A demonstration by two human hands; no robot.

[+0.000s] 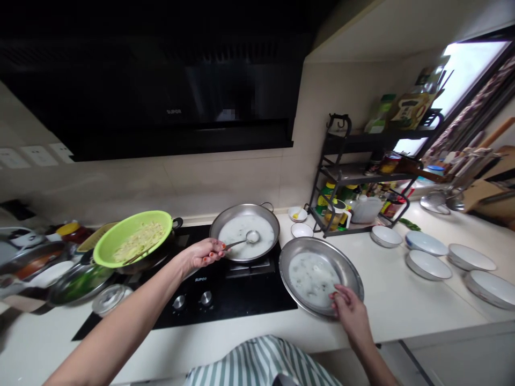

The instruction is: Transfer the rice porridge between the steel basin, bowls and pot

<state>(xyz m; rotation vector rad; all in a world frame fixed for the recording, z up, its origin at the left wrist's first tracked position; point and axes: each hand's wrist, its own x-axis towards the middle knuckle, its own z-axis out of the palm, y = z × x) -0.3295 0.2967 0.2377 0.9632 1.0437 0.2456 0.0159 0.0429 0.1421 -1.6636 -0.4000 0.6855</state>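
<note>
My left hand (207,253) is closed around the handle of a metal ladle (252,236). The ladle's bowl is over a steel wok (213,228) on the stove, at the milky white liquid (237,228) inside. To the right, partly over the counter, is a wide steel basin (350,262) of similar cloudy liquid with small darker bits. Its near right rim is gripped by my right hand (352,311), with thumb and forefinger over the inner side; the remaining fingers are partly hidden.
Left of me, a green colander (100,249) of pale shreds rests on a pan. Several white bowls (428,264) stand on the right counter. Behind the basin is a black spice rack (341,174); a dark range hood (181,107) hangs low above the stove (225,300).
</note>
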